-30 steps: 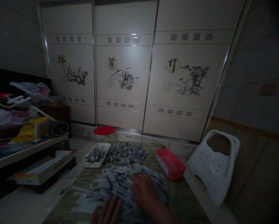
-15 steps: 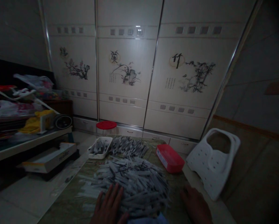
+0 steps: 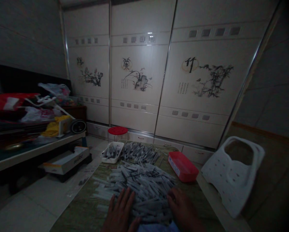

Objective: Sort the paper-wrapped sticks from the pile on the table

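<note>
A broad pile of slim, grey-white, stick-like pieces (image 3: 144, 182), some with dark parts, covers the middle of the table (image 3: 72, 209). My left hand (image 3: 121, 209) lies open on the near left of the pile, fingers spread. At the pile's near right edge is my right hand (image 3: 181, 206), its fingers curled in; whatever they hold, if anything, is hidden. A second heap of similar pieces (image 3: 140, 152) lies farther back. Beside that heap, a white tray (image 3: 112, 160) contains more of them. To the right stands a red plastic box (image 3: 184, 167).
A white perforated plastic seat (image 3: 233, 175) leans right of the table. Behind is a red round stool (image 3: 117, 130) before sliding wardrobe doors (image 3: 137, 119). On the left, a low bench (image 3: 50, 145) bears bags and a wheeled item, with an open carton (image 3: 67, 161) below.
My right hand has moved left, from the bare table beside the pile to the pile's right edge. The left hand stays spread on the pile. The view has swung slightly left.
</note>
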`<state>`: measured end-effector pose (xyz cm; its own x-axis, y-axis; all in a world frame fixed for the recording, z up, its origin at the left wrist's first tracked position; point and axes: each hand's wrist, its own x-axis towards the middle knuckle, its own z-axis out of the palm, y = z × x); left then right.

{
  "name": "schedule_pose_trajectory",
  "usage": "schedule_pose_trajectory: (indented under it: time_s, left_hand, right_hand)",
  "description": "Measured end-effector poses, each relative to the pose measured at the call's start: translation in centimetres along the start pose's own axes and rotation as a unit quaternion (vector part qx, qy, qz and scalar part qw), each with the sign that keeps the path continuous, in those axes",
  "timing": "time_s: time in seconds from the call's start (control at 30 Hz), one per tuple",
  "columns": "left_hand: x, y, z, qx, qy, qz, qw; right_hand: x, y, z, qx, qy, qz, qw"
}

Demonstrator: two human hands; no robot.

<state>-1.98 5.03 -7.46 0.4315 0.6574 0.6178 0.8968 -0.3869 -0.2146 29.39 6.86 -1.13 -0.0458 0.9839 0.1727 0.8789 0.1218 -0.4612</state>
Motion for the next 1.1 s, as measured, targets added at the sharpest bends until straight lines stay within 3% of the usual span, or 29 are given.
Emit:
schedule_pose_trajectory:
  time_s: [0.23,0.57,0.83,1.1]
  left_hand:
    - [-0.3,-0.4,1.1,-0.018,0.02,-0.006,1.0]
    - [-0.4,-0.6,1.3,-0.004,0.031,-0.003,1.0]
    - [-0.5,-0.3,0.5,-0.025,-0.01,-0.021,0.999]
    - [-0.3,0.7,-0.5,-0.078,-0.087,-0.066,0.991]
  right_hand:
    - [1.8,-4.4,2.7,-0.079,-0.051,-0.04,0.995]
    - [3.1,-7.6,3.5,-0.064,-0.031,-0.068,0.995]
    - [2.8,-4.2,1.8,-0.039,-0.024,-0.03,0.998]
    - [-0.5,3.3,-1.1,0.073,0.037,0.073,0.994]
